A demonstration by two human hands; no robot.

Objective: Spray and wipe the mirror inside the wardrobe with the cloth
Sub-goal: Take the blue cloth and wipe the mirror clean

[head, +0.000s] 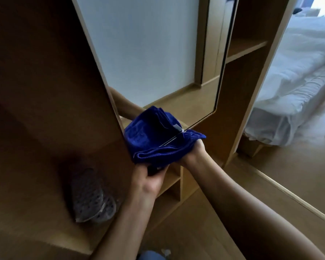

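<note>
The mirror [148, 53] is fixed upright inside the wooden wardrobe [45, 81]. A folded dark blue cloth [158, 152] is pressed against the mirror's lower left corner, and its reflection shows above the glass edge. My right hand [194, 150] grips the cloth's right end. Just below the cloth, my left hand [150, 180] has its fingers curled round a small dark object [156, 169]. The cloth hides most of that object, so I cannot tell what it is. A forearm shows reflected in the glass.
A grey perforated shoe [92, 196] lies on the wardrobe floor at the lower left. Small open shelves [174, 182] sit below the mirror. A bed with white bedding [298, 81] stands to the right, beyond the wardrobe's side panel [261, 72]. Wooden floor lies underfoot.
</note>
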